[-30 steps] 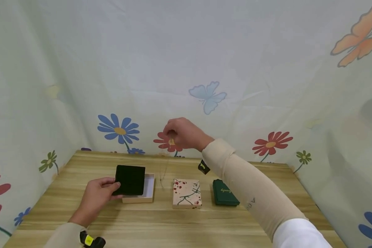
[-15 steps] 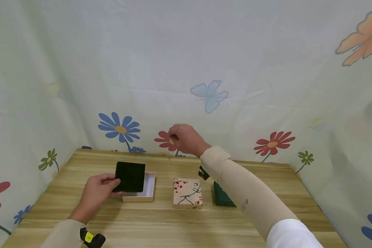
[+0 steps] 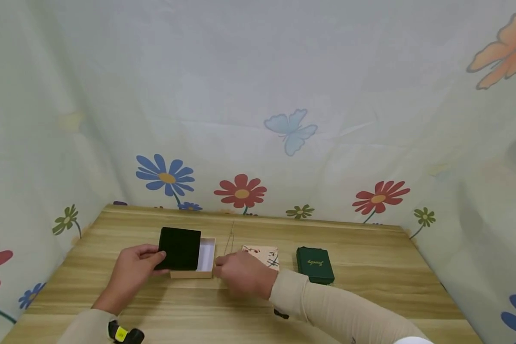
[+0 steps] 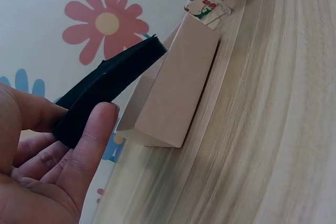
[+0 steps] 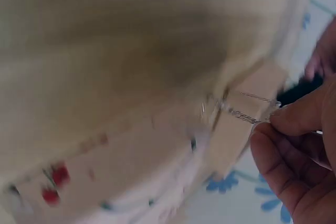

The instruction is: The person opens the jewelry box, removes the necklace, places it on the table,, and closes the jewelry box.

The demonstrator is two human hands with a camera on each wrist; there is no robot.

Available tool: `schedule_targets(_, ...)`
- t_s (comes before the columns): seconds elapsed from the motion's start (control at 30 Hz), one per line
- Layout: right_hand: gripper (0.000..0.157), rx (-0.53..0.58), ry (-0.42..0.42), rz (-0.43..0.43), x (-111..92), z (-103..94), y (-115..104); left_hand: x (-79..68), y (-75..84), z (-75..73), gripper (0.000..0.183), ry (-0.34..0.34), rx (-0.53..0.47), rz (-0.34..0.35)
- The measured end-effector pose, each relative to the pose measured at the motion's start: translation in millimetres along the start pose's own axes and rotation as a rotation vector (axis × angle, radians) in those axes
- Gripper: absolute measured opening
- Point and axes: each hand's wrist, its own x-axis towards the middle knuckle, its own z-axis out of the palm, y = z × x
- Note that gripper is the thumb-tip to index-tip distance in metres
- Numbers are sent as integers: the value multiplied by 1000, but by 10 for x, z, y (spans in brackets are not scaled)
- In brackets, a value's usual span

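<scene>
My left hand (image 3: 131, 267) grips the left edge of a square dark jewelry-box pad (image 3: 179, 248), thumb on top, tilted above an open pale box tray (image 3: 206, 258). The left wrist view shows the pad (image 4: 110, 85) as a thick dark green insert over the tray's near wall (image 4: 176, 85). My right hand (image 3: 245, 273) is low over the table, between the tray and a floral-printed box (image 3: 264, 253), which it partly covers. Its thumb and finger pinch a thin chain necklace (image 5: 244, 115); part of the necklace (image 3: 231, 239) trails toward the back of the table.
A dark green box (image 3: 315, 264) with gold lettering lies to the right of the floral one. The wood-grain table (image 3: 155, 310) ends at a flower-printed cloth backdrop (image 3: 223, 143) behind and at both sides.
From high over the back of the table, my right hand has come down and toward me with the necklace, uncovering the green box. The left hand and pad have barely moved.
</scene>
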Motion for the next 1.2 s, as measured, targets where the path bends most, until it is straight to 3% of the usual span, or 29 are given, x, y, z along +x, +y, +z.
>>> schedule_targets(0.37, 16, 10, -145, -162, -88, 212, -300, -10, 20, 80, 48, -20, -8, -14)
schedule_targets(0.6, 10, -2, -77, -178, -137, 172, -331, -35, 19, 136, 48, -25, -31, -39)
schedule_targets(0.97, 36, -27, 278, 43, -128, 170, -78, -41, 49, 229, 52, -71, -78, -50)
schedule_targets(1.13, 86, 113, 196, 197, -52, 132, 74, -77, 117, 280, 47, -82, -95, -23)
schedule_targets(1.2, 99, 179, 144, 235, -25, 109, 116, -92, 145, 305, 47, -91, -113, -15)
